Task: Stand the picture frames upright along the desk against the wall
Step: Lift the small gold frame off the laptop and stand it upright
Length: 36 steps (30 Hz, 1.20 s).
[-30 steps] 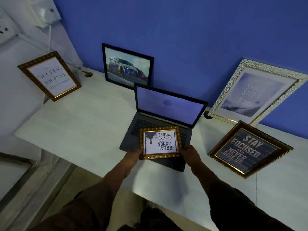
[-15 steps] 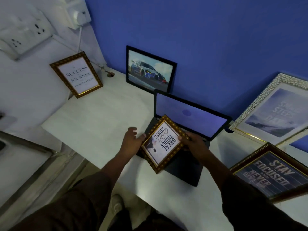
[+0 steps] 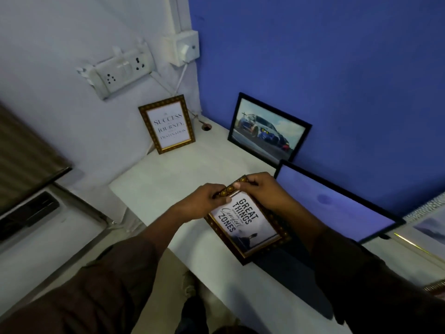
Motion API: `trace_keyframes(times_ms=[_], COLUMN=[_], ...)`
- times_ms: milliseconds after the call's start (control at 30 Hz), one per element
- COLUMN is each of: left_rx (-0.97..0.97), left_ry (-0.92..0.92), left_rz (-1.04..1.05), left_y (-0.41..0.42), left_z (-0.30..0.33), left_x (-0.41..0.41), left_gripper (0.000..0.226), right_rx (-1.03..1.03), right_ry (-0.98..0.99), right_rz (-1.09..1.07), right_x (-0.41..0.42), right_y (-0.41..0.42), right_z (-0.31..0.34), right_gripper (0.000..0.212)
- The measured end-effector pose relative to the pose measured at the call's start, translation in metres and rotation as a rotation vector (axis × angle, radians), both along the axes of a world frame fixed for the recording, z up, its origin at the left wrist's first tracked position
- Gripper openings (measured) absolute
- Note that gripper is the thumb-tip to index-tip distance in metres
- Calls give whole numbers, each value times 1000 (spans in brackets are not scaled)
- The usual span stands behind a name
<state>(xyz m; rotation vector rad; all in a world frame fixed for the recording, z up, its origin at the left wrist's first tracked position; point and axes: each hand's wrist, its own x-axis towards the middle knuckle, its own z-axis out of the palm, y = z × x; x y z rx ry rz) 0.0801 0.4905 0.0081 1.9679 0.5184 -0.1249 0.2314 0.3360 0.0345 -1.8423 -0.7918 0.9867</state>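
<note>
Head view showed both hands, left hand (image 3: 204, 203) and right hand (image 3: 262, 191), pinching the top edge of the "Great Things" frame (image 3: 245, 222) at centre, its long axis running toward lower right, over the bench (image 3: 154, 189) beside the laptop (image 3: 337, 203)

I see the desk (image 3: 168, 179) set into a corner where two walls meet. A small frame (image 3: 166, 124) stands at the back left, leaning on the left wall below the socket strip (image 3: 120, 71). To its right, a car picture (image 3: 268, 130) leans on the back wall. Right of that and nearer me sits the open laptop (image 3: 334, 201). In front, between my left hand (image 3: 204, 203) and right hand (image 3: 260, 189), is a third frame (image 3: 245, 222), over the laptop's near left corner.
</note>
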Motion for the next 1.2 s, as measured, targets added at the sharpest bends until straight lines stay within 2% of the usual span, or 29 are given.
trace_keyframes(times_ms=[67,133,200,233,333,400,467,533,667,800,933,1100,1200], left_rx=[-100,-222,-365,-406,-474,-527,-582,-669,-1001,-1183,-1209,-1296,-1255], left_ry=[-29,-66,-98,-105,-115,-135,-146,-122,31,140,148,148,115], left_rz=[96,236,395,450,519,519,527,525,417,331,326,362,389], left_y=[23,42,69,81,117,134,146,155,178,189,193,206,211], left_z=[-9,-17,-25,-30,-43,-49,-53,-56,-68,-73,-75,-86,-86], left_x=[-9,-19,-31,-35,-44,-44,-42,-37,-29,-17,-4,9,21], left_gripper=[21,22,24,25,27,30,30,32,73,87,86,98,95], right_rx=[12,32,26,10,-90,-130,-137,-111,-105,-88,-68,-26,36], right_ry=[-119,-233,-239,-223,-2,254,390,444,431,384,341,332,349], right_rz=[-70,-184,-322,-386,-516,-538,-566,-670,-828,-851,-841,-779,-689], right_x=[0,8,20,25,25,4,-17,-27,-28,-26,-18,-11,-2], right_y=[28,45,60,65,89,107,123,135,151,152,152,149,152], right_z=[-2,-4,-10,-14,-33,-39,-45,-54,-67,-73,-76,-82,-87], right_gripper=[28,22,19,25,45,48,48,48,54,53,57,58,57])
